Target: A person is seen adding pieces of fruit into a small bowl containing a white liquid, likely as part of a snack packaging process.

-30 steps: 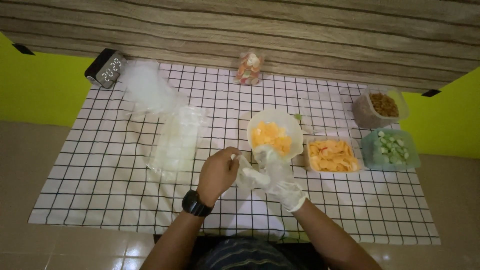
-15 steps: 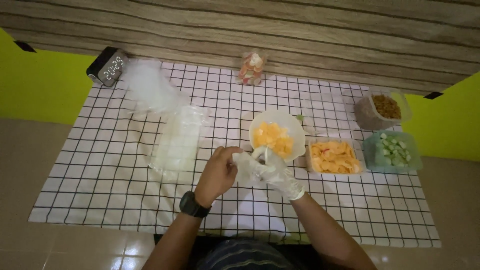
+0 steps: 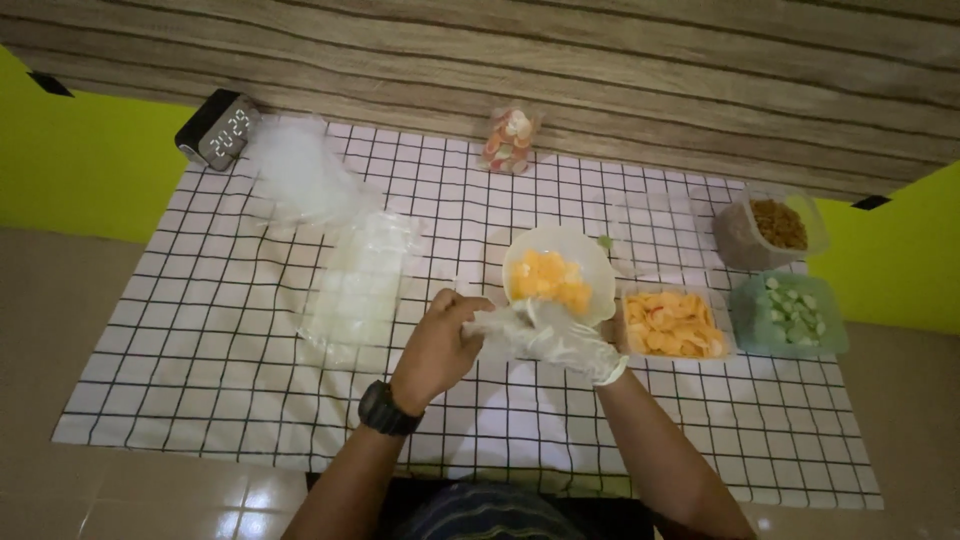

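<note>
Two hands meet near the middle of the checked cloth [image 3: 200, 330] that covers the surface. The left hand [image 3: 440, 345], bare and wearing a dark wristwatch [image 3: 385, 408], is closed with its fingers pinched on the clear plastic glove [image 3: 560, 340] at the fingertip end. The right hand [image 3: 565, 345] sits inside that glove, fingers extended toward the left hand; it grips nothing else. The glove is therefore on the right hand, held between both, just on the near side of the white bowl [image 3: 590, 262].

The white bowl holds orange-yellow chips. To its right, a clear tub [image 3: 722, 345] contains more orange chips. Further right stands a green tub [image 3: 835, 340] with pale green pieces, and beyond it, a clear tub of brown bits [image 3: 735, 240]. A small filled bag of mixed-colour chips [image 3: 507, 138] stands at the far edge. A stack of clear plastic bags [image 3: 360, 285] lies left of the hands, with more loose plastic [image 3: 295, 175] on its far side. A dark digital clock [image 3: 218, 130] rests at the far left corner.
</note>
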